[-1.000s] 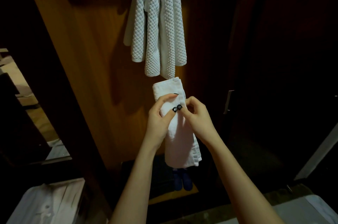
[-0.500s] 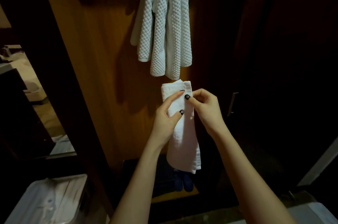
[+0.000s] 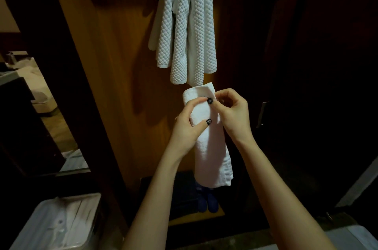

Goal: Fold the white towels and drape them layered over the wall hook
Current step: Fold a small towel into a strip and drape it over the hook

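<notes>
- The folded towel, smooth and white, is held in the air in front of a wooden wall panel. It is doubled into a narrow strip whose long axis runs straight up and down. Its folded end is on top and its loose ends hang toward the floor.
- The left hand grips the strip near its top, with the thumb laid across the front and the fingers curled round the left edge.
- The right hand pinches the top right edge between the thumb and curled fingers, a little higher than the left.
- The hung towels, quilted and white, are draped one over another high on the panel. Their lower tips end just above the top of the folded towel, close to it but not visibly touching.
- The hook itself is hidden under those layers, at the very top of the view.
- What the next move turns on: the hook lies straight above the hands and slightly to the left. The strip is already parallel to the hanging layers. It would probably need lifting along its own length, then laying over the top.
- The left hand sits more directly beneath the hung towels, while the right hand is the higher of the two.
</notes>
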